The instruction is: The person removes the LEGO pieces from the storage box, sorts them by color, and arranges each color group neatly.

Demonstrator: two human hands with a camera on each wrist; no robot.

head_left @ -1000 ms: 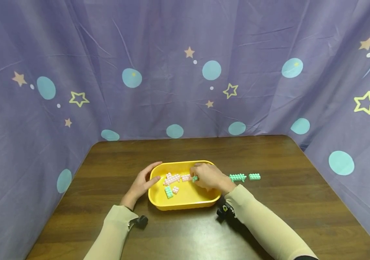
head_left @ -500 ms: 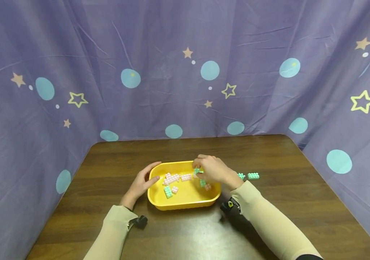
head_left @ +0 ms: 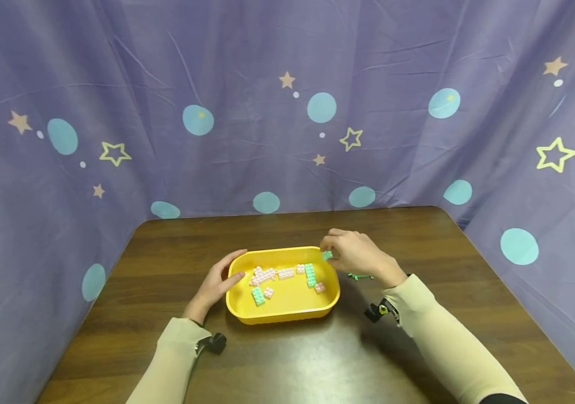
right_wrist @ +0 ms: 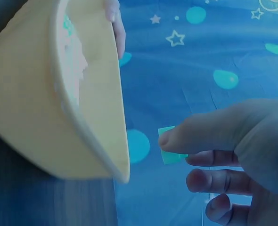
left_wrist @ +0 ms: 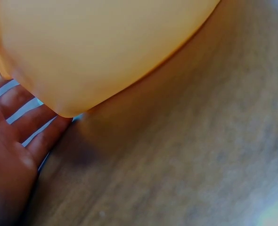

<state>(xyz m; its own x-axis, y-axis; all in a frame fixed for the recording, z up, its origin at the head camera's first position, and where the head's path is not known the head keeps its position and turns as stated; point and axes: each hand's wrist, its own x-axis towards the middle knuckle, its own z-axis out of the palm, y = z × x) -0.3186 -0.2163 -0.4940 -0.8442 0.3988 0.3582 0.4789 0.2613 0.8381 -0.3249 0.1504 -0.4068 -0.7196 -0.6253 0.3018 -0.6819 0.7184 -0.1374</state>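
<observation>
Pink and green toy building blocks lie in a yellow tub (head_left: 282,306) on the table. My left hand (head_left: 215,285) holds its left end, thumb over the rim and fingers along the outer wall; the left wrist view shows those fingers (left_wrist: 29,117) spread against it. Just past the back right corner, my right hand (head_left: 360,253) pinches a small green block (right_wrist: 173,146) between thumb and index finger, apart from the tub. Inside are a long green block (head_left: 310,275), a shorter green block (head_left: 258,296) and a studded pink piece (head_left: 263,275).
More pink blocks sit in the tub, among them one rectangular pink block (head_left: 285,273). A green piece (head_left: 360,276) on the wooden table (head_left: 287,359) is partly covered by my right hand. A purple curtain (head_left: 247,168) hangs behind the table.
My right hand has lifted the green block out of the tub and moved right, past its back right corner, now covering part of the green pieces there. The left hand stays on the tub.
</observation>
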